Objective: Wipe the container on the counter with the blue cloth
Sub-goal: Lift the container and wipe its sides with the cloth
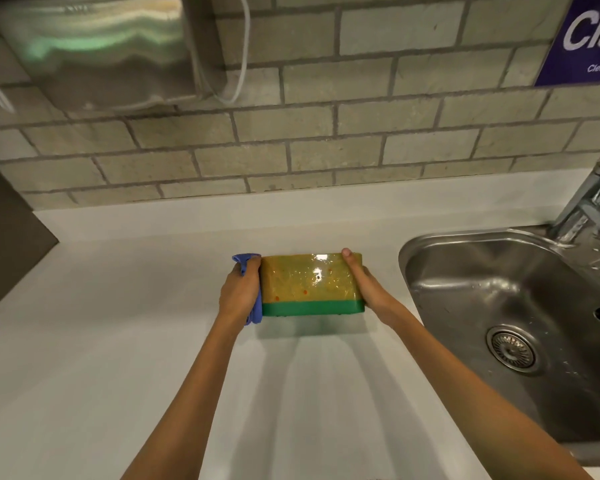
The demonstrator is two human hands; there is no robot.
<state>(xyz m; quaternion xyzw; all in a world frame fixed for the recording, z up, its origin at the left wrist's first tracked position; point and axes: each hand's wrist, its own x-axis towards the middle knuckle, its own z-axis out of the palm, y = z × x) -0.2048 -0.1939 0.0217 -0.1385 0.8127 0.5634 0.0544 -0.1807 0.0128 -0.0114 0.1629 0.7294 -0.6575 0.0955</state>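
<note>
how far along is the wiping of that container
Done: the blue cloth is picked up, bunched in the left hand, and pressed to the container's left side. In hand: the right hand steadies the opposite side. Left: the facing surface shows orange smears and specks, so most of the wiping seems to remain.

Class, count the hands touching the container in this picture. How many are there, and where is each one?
2. The left hand presses the blue cloth against the container's left end; the right hand holds its right end, thumb on top.
</note>
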